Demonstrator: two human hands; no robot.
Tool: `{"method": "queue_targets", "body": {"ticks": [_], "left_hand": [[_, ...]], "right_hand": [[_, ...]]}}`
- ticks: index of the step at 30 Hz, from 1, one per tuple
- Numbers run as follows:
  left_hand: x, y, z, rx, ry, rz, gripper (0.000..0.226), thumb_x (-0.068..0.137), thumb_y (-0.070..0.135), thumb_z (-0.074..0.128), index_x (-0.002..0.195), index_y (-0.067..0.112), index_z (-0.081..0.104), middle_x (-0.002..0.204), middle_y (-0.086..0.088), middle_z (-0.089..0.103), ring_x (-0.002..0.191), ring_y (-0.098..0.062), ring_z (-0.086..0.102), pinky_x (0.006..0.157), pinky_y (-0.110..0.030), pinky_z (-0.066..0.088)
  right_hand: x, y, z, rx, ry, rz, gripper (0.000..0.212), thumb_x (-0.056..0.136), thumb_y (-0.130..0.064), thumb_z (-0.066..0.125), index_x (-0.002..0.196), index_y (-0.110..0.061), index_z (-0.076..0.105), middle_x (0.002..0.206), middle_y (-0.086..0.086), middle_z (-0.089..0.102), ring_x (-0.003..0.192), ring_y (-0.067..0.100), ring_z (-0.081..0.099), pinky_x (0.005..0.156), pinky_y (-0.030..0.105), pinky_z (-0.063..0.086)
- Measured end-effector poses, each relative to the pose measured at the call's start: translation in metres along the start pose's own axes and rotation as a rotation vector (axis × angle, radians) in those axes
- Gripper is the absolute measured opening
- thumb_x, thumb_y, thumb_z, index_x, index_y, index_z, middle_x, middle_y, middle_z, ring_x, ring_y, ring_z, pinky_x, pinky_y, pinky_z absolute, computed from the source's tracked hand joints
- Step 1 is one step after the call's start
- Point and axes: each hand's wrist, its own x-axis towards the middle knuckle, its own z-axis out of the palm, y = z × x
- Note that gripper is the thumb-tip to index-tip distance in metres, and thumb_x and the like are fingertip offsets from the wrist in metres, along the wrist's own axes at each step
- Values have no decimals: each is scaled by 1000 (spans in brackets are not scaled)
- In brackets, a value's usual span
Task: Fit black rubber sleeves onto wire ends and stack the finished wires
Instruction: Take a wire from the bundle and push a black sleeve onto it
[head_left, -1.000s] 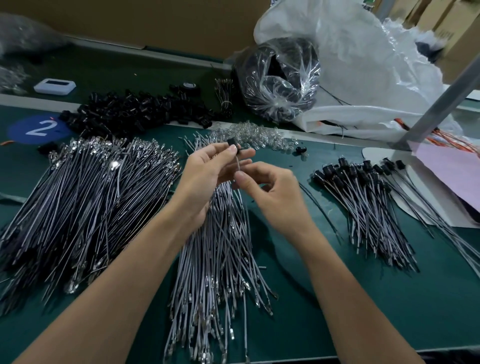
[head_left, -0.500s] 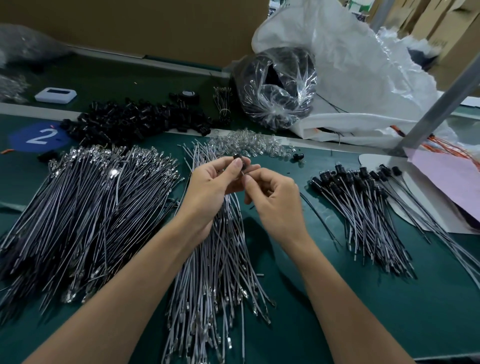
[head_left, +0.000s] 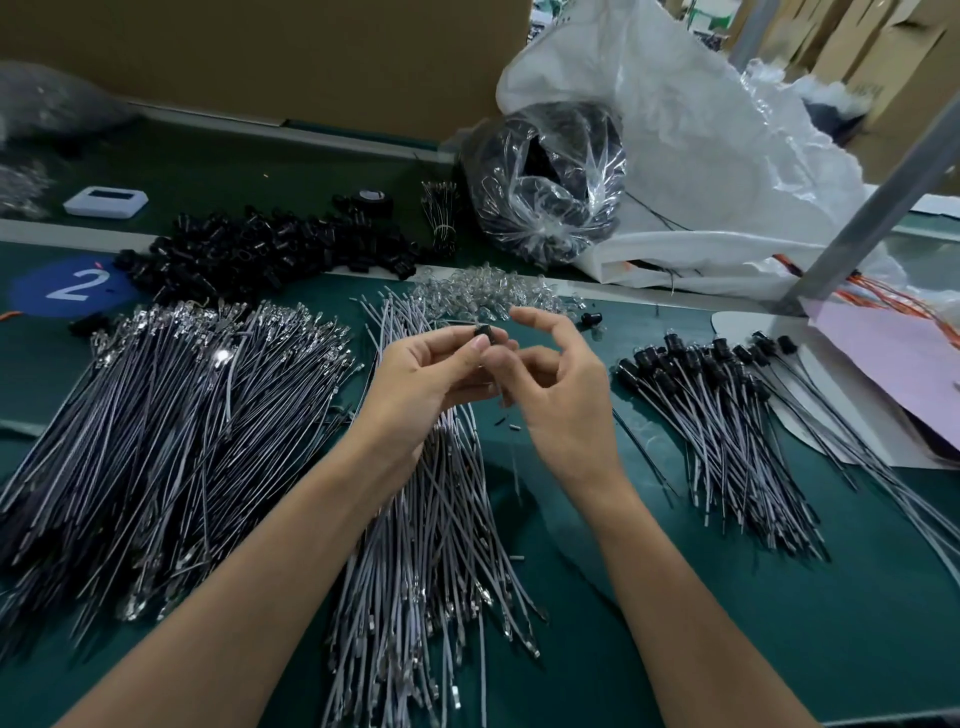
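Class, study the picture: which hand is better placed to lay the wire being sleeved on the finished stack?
Probably right. The right hand sits nearer the finished stack on that side; the left hand pinches the black sleeve and would have to reach across the right.

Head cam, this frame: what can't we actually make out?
All in the head view:
- black sleeve: mostly covered by the grip of the left hand; wire seating hidden.
- right hand: its own fingers hide whether it holds anything.
- clear bag: glare masks contents.
- left wire pile: cut off by left edge.
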Motion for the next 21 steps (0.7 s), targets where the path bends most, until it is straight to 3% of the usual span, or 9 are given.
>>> {"method": "queue_targets", "body": {"ticks": [3, 8, 11, 15, 21], "left_hand": [[0, 0, -1, 53, -1, 22, 16, 95, 5, 56, 100, 8, 71, 91, -8, 77, 82, -20, 74, 71, -26, 59], [-2, -1, -2, 199, -101, 26, 19, 94, 4, 58, 100, 14, 72, 87, -4, 77, 70, -15, 72, 68, -22, 58], [-3, -2, -2, 217, -134, 15, 19, 94, 3, 58, 99, 15, 72, 85, -2, 77, 64, -11, 69, 65, -19, 55], [-3, 0, -3, 233, -198, -15, 17, 93, 6, 59, 104, 9, 72, 92, -7, 77, 70, -15, 70, 71, -24, 58], [-5, 3, -2, 312, -337, -99, 15, 94, 7, 60, 98, 9, 73, 91, -8, 77, 75, -18, 73, 68, -23, 57]], "right_hand": [[0, 0, -4, -136, 118, -66, 34, 88, -54, 56, 102, -26, 69, 90, -3, 68, 82, 16, 63, 74, 32, 52], [2, -3, -5, 15, 58, 41, 7, 86, -28, 72, 91, -24, 75, 95, 3, 70, 87, 28, 65, 83, 46, 54], [2, -3, -6, 90, 45, 67, 2, 85, -16, 74, 86, -17, 75, 84, 2, 72, 78, 20, 64, 74, 36, 56], [4, -6, -8, 305, 75, 119, 5, 89, -9, 68, 85, -10, 71, 68, -7, 66, 62, 3, 57, 59, 17, 47], [14, -19, -27, 625, 300, 45, 13, 96, -9, 54, 88, -10, 64, 75, 0, 72, 66, 11, 61, 65, 21, 49]]}}
